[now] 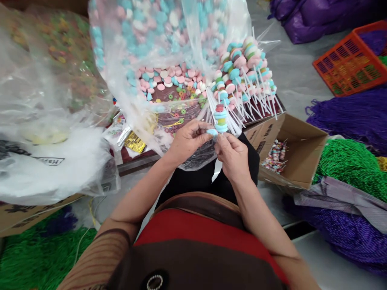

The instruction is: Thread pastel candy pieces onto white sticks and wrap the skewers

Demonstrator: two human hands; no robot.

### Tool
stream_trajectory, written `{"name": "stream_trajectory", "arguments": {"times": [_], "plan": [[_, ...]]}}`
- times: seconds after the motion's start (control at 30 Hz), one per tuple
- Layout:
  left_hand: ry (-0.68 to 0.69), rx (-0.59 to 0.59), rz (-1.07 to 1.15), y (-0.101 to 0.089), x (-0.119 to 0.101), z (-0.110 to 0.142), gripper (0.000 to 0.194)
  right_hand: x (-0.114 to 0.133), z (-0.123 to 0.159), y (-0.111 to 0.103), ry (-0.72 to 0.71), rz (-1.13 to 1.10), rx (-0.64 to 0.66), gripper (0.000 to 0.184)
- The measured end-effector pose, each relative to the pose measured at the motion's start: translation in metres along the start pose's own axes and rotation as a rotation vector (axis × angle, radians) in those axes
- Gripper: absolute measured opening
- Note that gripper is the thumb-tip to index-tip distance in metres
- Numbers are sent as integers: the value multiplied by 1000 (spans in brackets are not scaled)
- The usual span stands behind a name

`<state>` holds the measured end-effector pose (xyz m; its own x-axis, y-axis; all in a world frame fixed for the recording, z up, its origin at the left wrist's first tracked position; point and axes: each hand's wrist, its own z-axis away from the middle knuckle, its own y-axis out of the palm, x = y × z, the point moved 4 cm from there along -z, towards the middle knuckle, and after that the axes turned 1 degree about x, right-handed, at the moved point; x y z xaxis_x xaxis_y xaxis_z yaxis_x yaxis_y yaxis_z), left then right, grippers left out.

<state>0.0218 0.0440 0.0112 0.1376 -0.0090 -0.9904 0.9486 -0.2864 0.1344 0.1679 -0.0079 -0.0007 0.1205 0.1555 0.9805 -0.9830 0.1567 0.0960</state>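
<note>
My left hand point(189, 139) is closed in a pinch on a pale blue candy disc point(212, 131) at the bottom of a white stick. My right hand point(232, 155) is closed around the lower end of that stick, whose upper part carries a stack of red, blue and green discs point(221, 119). Just beyond my hands lies a fan of finished candy sticks point(246, 74) with white stems. Loose pink, blue and white candy discs point(169, 78) and small coloured rings point(181, 96) fill a clear plastic bag point(145, 44) on a dark tray.
An open cardboard box point(298, 155) at the right holds wrapped candies. Purple and green string bundles point(353, 161) lie at the right, with an orange crate point(350, 60) behind. A large clear bag point(45, 112) sits left. Green strings point(36, 257) lie at the lower left.
</note>
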Motion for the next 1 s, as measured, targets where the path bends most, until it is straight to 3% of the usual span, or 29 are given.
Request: {"name": "stream_trajectory", "arguments": {"times": [0.1, 0.3, 0.4, 0.57, 0.8, 1.0], "plan": [[25, 13, -11, -1, 1, 2, 32, 1, -1, 0, 12, 11, -12, 50], [-159, 71, 197, -1, 12, 9, 45, 3, 0, 5, 50, 11, -10, 47], [-181, 101, 177, 1, 9, 10, 40, 3, -1, 7, 30, 35, -28, 43], [-167, -6, 202, -1, 8, 5, 27, 7, 5, 2, 4, 72, 6, 37], [-250, -166, 385, -13, 24, -6, 36, 16, 48, -13, 59, 300, 188, 39], [-256, -143, 437, -12, 22, -8, 42, 1, 55, -12, 0, 452, 181, 38]]}}
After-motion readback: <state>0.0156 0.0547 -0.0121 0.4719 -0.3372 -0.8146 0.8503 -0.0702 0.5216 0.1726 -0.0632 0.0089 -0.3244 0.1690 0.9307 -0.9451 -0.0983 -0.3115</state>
